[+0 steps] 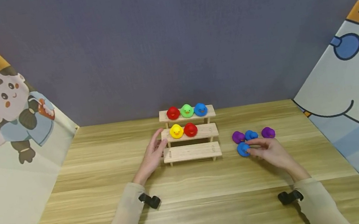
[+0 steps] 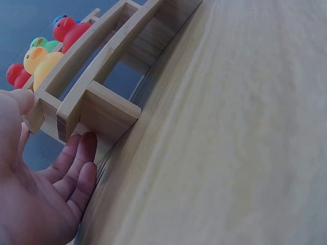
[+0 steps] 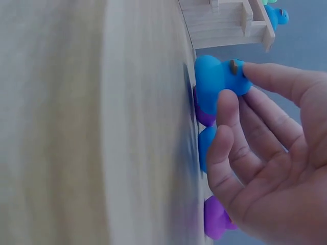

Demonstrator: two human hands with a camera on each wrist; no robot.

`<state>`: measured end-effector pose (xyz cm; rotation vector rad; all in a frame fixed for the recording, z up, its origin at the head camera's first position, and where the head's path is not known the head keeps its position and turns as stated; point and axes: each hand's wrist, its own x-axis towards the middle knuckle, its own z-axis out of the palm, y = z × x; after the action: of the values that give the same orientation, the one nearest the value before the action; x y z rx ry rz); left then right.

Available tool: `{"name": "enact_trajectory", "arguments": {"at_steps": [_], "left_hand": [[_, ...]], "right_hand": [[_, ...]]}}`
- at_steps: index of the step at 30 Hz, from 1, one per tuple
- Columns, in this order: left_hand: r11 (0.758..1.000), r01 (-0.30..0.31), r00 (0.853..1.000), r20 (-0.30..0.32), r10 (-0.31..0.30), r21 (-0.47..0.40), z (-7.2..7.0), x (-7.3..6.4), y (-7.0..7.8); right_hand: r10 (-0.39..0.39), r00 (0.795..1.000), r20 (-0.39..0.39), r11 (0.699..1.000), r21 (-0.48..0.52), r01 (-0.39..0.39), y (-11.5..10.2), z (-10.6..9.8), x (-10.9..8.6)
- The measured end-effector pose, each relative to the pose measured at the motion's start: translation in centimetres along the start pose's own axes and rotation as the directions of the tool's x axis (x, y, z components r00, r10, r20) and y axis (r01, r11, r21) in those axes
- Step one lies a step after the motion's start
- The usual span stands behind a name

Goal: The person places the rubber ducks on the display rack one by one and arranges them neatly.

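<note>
My right hand (image 1: 270, 152) pinches a blue rubber duck (image 1: 243, 149) by its head, between thumb and fingertips. In the right wrist view the held duck (image 3: 208, 84) is close to the tabletop; whether it touches is unclear. Beside it are a purple duck (image 1: 237, 137), another blue duck (image 1: 250, 134) and a second purple duck (image 1: 268, 132). My left hand (image 1: 151, 156), fingers relaxed and holding nothing, is at the left end of a three-tier wooden stand (image 1: 192, 152). Its thumb (image 2: 21, 99) is near the middle tier; contact cannot be told.
A red duck (image 1: 173, 113), a green duck (image 1: 187, 111) and a blue duck (image 1: 200, 109) line the top tier. On the middle tier sit a yellow duck (image 1: 176, 131) and a red duck (image 1: 190, 130). A grey-blue wall (image 1: 170, 45) rises behind the wooden table (image 1: 205, 207).
</note>
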<state>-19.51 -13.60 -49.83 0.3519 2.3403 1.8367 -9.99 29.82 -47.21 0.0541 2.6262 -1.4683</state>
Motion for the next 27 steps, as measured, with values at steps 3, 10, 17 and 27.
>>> {"name": "enact_trajectory", "arguments": {"at_steps": [3,10,17,27], "left_hand": [[1.0,0.011,1.0,0.004,-0.011,-0.01,0.0,0.0,0.1],[1.0,0.005,1.0,0.005,-0.005,-0.009,0.0,0.0,0.0],[1.0,-0.008,1.0,0.0,0.008,0.004,0.0,-0.1,0.2],[1.0,-0.019,1.0,0.006,0.019,0.017,-0.1,-0.1,0.0]], "right_hand": [[-0.003,1.0,0.007,1.0,-0.009,0.003,-0.4,-0.2,0.2],[-0.024,1.0,0.019,1.0,0.001,0.024,-1.1,-0.5,0.3],[-0.045,0.999,0.029,0.999,-0.002,0.045,-1.9,-0.8,0.3],[-0.061,0.998,0.016,0.998,-0.025,0.062,-3.3,-0.9,0.8]]}}
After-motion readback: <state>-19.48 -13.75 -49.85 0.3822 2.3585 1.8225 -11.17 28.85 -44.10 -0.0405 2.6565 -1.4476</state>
